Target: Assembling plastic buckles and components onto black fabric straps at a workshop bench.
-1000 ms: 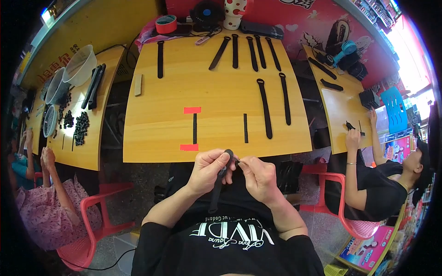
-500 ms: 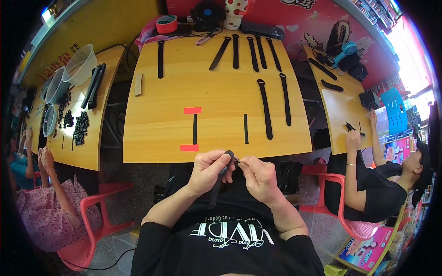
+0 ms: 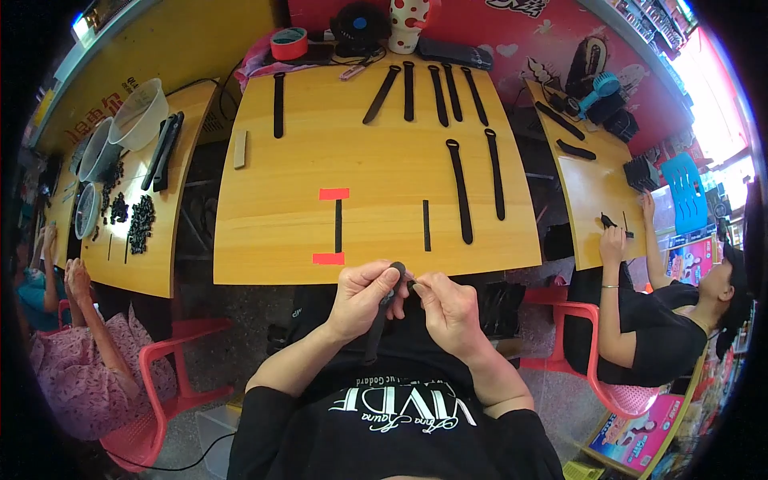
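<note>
Just off the near table edge, my left hand [image 3: 360, 298] is closed around a black strap [image 3: 373, 334]. One rounded end of the strap stands up past my thumb, and its other end hangs down in front of my shirt. My right hand [image 3: 450, 310] is closed in a pinch beside the upper end, fingertips nearly meeting those of the left. A small dark piece shows at the right fingertips, too small to name. Farther up, several black straps with slotted heads [image 3: 460, 192] lie spread over the right half of the wooden table [image 3: 272, 232].
Red tape pieces [image 3: 334, 194] and a dark strip [image 3: 338, 226] mark the table, with another strip [image 3: 426, 226] to the right. A grey block [image 3: 240, 150] lies at left. Tape roll [image 3: 290, 43], fan [image 3: 360, 29] and spotted cup [image 3: 406, 24] stand behind. Co-workers sit either side.
My hands hold almost the same place, with the right fingers shifting very slightly at the strap's end. The straps on the table stay put.
</note>
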The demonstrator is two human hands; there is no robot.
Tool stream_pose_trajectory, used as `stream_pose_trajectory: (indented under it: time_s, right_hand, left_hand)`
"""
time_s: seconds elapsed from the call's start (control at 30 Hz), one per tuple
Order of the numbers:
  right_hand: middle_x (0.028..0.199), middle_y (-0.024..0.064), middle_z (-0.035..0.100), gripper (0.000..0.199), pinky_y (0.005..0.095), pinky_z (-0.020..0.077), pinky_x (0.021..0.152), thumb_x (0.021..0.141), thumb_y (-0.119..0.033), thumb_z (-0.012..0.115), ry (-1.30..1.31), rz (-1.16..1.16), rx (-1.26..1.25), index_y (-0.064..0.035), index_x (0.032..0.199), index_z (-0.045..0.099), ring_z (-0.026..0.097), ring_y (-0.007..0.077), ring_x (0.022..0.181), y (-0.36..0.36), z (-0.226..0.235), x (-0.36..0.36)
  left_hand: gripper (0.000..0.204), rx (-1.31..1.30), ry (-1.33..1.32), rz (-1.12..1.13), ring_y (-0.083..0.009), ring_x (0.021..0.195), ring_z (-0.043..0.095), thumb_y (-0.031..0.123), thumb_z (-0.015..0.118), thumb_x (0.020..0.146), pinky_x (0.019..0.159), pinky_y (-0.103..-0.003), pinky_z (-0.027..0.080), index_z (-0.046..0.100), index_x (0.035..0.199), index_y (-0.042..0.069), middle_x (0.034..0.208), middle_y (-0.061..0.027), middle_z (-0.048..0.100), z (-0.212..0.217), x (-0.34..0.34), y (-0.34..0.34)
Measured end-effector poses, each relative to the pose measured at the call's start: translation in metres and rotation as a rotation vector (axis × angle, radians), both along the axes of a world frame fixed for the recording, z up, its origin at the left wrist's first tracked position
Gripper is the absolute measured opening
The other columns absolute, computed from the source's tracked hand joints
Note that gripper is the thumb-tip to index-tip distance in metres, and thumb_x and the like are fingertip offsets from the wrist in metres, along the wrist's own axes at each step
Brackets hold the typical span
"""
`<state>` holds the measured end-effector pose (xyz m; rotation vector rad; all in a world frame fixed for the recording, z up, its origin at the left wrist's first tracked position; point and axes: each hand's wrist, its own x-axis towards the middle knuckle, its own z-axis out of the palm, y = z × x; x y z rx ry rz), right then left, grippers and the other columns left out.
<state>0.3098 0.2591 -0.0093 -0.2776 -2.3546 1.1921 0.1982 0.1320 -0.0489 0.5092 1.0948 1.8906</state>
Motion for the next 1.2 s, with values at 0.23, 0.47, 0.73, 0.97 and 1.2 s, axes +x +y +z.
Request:
stream_pose_trajectory:
  time_s: [0.23, 0.47, 0.73, 0.97, 1.2]
  right_hand:
    - [0.072, 0.0169, 0.061, 0.003, 0.0347, 0.0463, 0.051, 0.089, 0.003, 0.061, -0.009, 0.030, 0.002, 0.0005, 0.089, 0.059, 0.063, 0.0333, 0.060, 0.003, 0.000, 0.000]
    - [0.068, 0.0156, 0.058, 0.008, 0.0338, 0.0458, 0.050, 0.085, 0.005, 0.062, 0.014, 0.098, 0.264, -0.0014, 0.089, 0.059, 0.061, 0.0320, 0.058, 0.010, 0.001, 0.000]
    - [0.065, 0.0086, 0.052, 0.014, 0.0279, 0.0413, 0.046, 0.081, 0.005, 0.063, -0.094, 0.220, -0.378, -0.0011, 0.093, 0.060, 0.057, 0.0203, 0.054, 0.020, -0.010, -0.002]
    - [0.073, 0.0087, 0.059, 0.021, 0.0284, 0.0447, 0.048, 0.080, 0.007, 0.064, -0.017, 0.299, -0.202, 0.0006, 0.099, 0.058, 0.059, 0.0207, 0.057, 0.021, -0.007, -0.004]
    - [0.082, 0.0127, 0.067, 0.033, 0.0313, 0.0504, 0.053, 0.079, 0.007, 0.063, 0.263, 0.243, 0.475, -0.0013, 0.109, 0.054, 0.066, 0.0250, 0.066, 0.026, -0.019, -0.013]
  left_hand:
    - [0.023, -0.008, 0.079, -0.004, -0.0099, 0.058, 0.061, 0.016, 0.051, 0.101, 0.048, -0.020, 0.047, 0.066, 0.100, -0.002, 0.079, -0.0043, 0.063, -0.002, -0.001, -0.002]
    - [0.019, -0.029, 0.219, -0.025, -0.0085, 0.055, 0.058, 0.011, 0.054, 0.099, 0.046, -0.020, 0.044, 0.067, 0.094, -0.003, 0.075, -0.0032, 0.060, 0.003, -0.007, -0.003]
    - [0.016, 0.004, 0.486, 0.030, -0.0090, 0.049, 0.054, 0.005, 0.057, 0.095, 0.043, -0.022, 0.040, 0.064, 0.084, -0.004, 0.069, -0.0048, 0.057, 0.014, -0.011, 0.000]
    - [0.016, -0.010, 0.609, 0.002, -0.0101, 0.046, 0.052, 0.004, 0.057, 0.095, 0.042, -0.024, 0.038, 0.063, 0.081, -0.002, 0.065, -0.0041, 0.056, 0.017, -0.019, -0.004]
    - [0.012, -0.031, 0.719, 0.008, -0.0158, 0.051, 0.054, 0.002, 0.061, 0.090, 0.046, -0.029, 0.040, 0.061, 0.079, -0.001, 0.064, -0.0078, 0.057, 0.015, -0.022, -0.003]
